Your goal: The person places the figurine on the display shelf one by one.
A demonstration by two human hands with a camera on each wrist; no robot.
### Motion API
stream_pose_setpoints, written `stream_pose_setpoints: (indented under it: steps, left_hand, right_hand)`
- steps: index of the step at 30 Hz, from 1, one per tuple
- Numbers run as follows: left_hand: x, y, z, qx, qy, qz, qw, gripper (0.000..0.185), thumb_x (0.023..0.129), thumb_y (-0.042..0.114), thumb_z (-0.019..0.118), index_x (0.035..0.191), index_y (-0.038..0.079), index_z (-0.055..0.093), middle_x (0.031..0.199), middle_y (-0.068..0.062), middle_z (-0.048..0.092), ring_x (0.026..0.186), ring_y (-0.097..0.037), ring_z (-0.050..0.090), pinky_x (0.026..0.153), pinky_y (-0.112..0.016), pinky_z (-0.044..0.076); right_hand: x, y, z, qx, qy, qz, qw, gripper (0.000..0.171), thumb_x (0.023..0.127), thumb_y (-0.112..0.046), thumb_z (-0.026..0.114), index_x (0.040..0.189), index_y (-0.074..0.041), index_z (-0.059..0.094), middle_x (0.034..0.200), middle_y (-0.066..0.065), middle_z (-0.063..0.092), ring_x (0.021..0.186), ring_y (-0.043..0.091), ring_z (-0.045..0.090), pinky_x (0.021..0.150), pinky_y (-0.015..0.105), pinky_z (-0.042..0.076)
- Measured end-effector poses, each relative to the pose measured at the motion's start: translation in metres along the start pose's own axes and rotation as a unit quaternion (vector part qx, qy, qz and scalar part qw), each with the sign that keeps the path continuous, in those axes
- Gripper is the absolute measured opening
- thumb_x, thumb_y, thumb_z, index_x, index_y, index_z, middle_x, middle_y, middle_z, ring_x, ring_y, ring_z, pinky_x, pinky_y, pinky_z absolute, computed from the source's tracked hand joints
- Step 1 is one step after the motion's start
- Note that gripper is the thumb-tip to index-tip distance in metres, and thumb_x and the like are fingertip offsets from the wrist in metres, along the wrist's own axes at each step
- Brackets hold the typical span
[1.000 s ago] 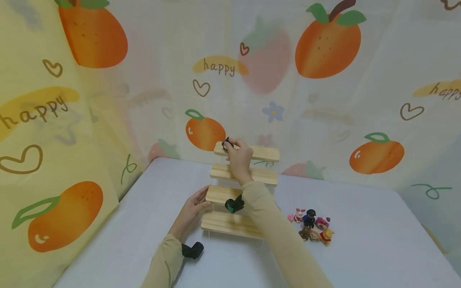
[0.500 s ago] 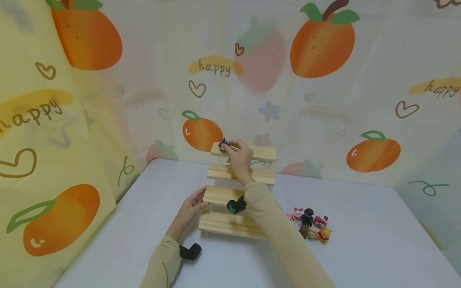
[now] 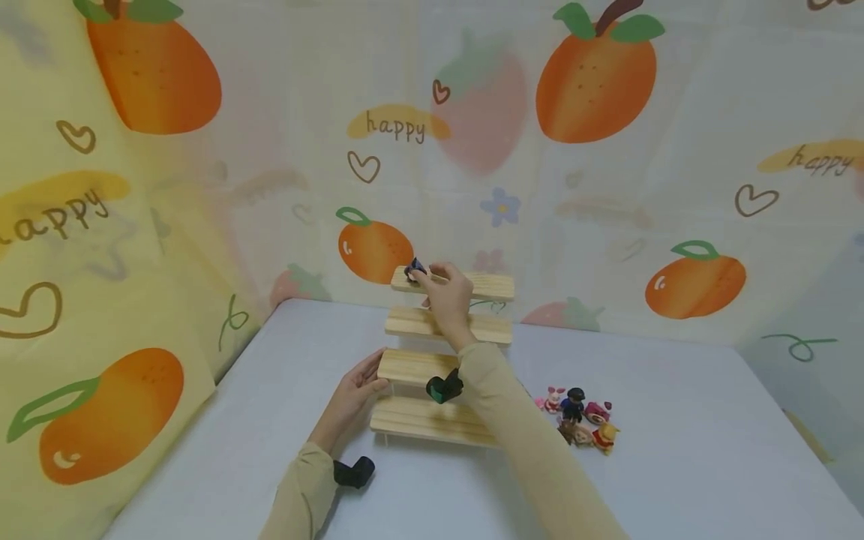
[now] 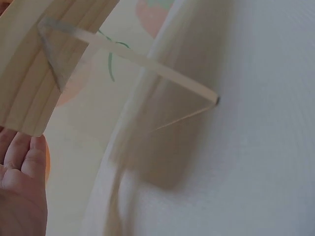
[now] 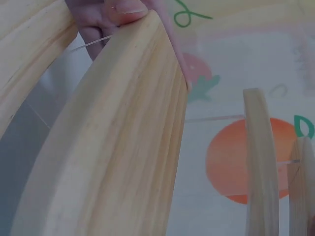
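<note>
Pale wooden four-step rack (image 3: 432, 420) with see-through legs (image 4: 157, 69): your left hand (image 3: 352, 394) grips its second-lowest board's (image 3: 408, 365) left end, so just brace, don't shove. Up top, your right hand (image 3: 448, 296) pinches the dark-blue, pointy-topped figurine (image 3: 414, 268) at the highest board's (image 3: 493, 285) left end; I'd feel it sit flat before letting go.

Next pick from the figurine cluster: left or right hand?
Likely the right hand, once it releases the dark figurine: the figurine cluster lies on its side; the left hand holds the wooden shelf at its left end.
</note>
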State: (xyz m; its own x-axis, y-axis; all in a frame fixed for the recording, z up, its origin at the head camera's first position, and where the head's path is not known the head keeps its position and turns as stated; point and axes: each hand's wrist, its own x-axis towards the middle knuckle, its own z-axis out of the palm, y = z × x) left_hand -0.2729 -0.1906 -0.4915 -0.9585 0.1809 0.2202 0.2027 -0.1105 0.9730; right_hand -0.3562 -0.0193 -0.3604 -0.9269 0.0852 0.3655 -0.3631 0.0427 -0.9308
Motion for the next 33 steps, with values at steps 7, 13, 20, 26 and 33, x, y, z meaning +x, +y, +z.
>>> stream_pose_setpoints:
  steps: [7,13,20,26,33]
  left_hand:
    - [0.002,-0.004,-0.002,0.01,-0.02,0.005,0.9997,0.06,0.085,0.004,0.06,0.136,-0.006,0.029,0.14,-0.019,0.027,0.127,-0.027,0.026,0.099,-0.022,0.028]
    - [0.001,-0.004,-0.004,0.016,-0.024,0.005,0.9996,0.061,0.085,0.005,0.06,0.136,-0.006,0.028,0.141,-0.019,0.026,0.128,-0.027,0.024,0.099,-0.02,0.028]
    - [0.002,0.004,-0.01,0.059,-0.031,0.018,0.9976,0.062,0.082,0.006,0.064,0.134,-0.008,0.032,0.137,-0.022,0.031,0.125,-0.03,0.029,0.097,-0.019,0.031]
    - [0.001,0.007,-0.015,0.074,-0.033,0.017,0.9965,0.061,0.084,0.006,0.062,0.134,-0.007,0.032,0.138,-0.022,0.03,0.125,-0.031,0.028,0.096,-0.017,0.031]
    - [0.002,0.014,-0.008,0.091,-0.066,0.035,0.993,0.06,0.085,0.005,0.06,0.134,-0.01,0.029,0.137,-0.024,0.03,0.125,-0.032,0.028,0.097,-0.016,0.029]
  right_hand:
    - [-0.001,0.0,-0.037,0.037,-0.069,0.114,0.99,0.042,0.079,-0.024,0.07,0.114,-0.005,0.059,0.107,0.006,0.061,0.037,0.012,0.048,0.035,0.022,0.044]
    - [-0.005,-0.007,-0.063,0.042,-0.122,0.139,0.982,0.044,0.082,-0.026,0.067,0.119,-0.005,0.055,0.112,0.008,0.059,0.037,0.012,0.048,0.037,0.021,0.043]
    - [-0.015,-0.006,-0.09,0.038,-0.146,0.135,0.979,0.043,0.082,-0.03,0.066,0.118,-0.009,0.056,0.115,0.005,0.057,0.041,0.012,0.046,0.04,0.021,0.042]
    - [-0.031,-0.012,-0.125,0.009,-0.233,0.097,0.968,0.042,0.089,-0.023,0.057,0.126,-0.005,0.049,0.126,0.014,0.047,0.044,0.015,0.039,0.04,0.023,0.038]
    - [-0.054,-0.008,-0.182,-0.02,-0.215,0.057,0.975,0.04,0.092,-0.016,0.053,0.129,-0.002,0.046,0.131,0.013,0.044,0.04,0.014,0.039,0.035,0.028,0.037]
